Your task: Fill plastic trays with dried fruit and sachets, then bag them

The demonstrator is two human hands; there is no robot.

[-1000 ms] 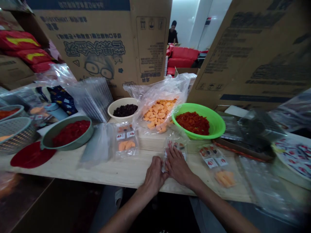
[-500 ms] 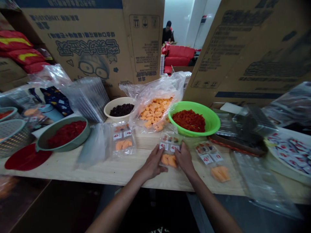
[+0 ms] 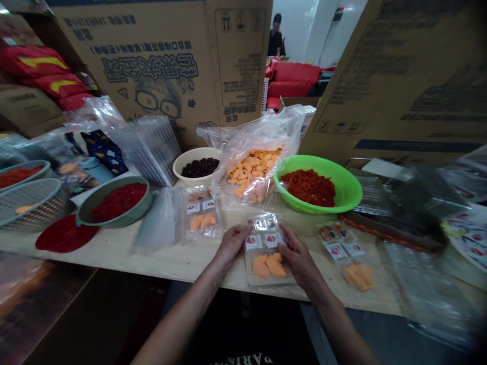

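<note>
A clear plastic snack tray (image 3: 267, 253) with orange pieces and small red-and-white packets lies at the near edge of the wooden table (image 3: 114, 253). My left hand (image 3: 232, 242) grips its left side with curled fingers. My right hand (image 3: 300, 258) holds its right side. Behind it sit a plastic bag of orange pieces (image 3: 251, 170), a green bowl of red pieces (image 3: 318, 183) and a cream bowl of dark pieces (image 3: 198, 166).
Filled trays lie to the left (image 3: 201, 215) and to the right (image 3: 350, 256). A grey-green bowl of red pieces (image 3: 116, 202), a mesh basket (image 3: 28, 200) and stacked clear trays (image 3: 148, 147) stand left. Large cardboard boxes (image 3: 163, 66) wall the back. A person (image 3: 276, 38) stands far behind.
My hands were pressed flat on the tray a second ago. They moved apart to its two sides, and the tray's orange pieces and packets now show between them.
</note>
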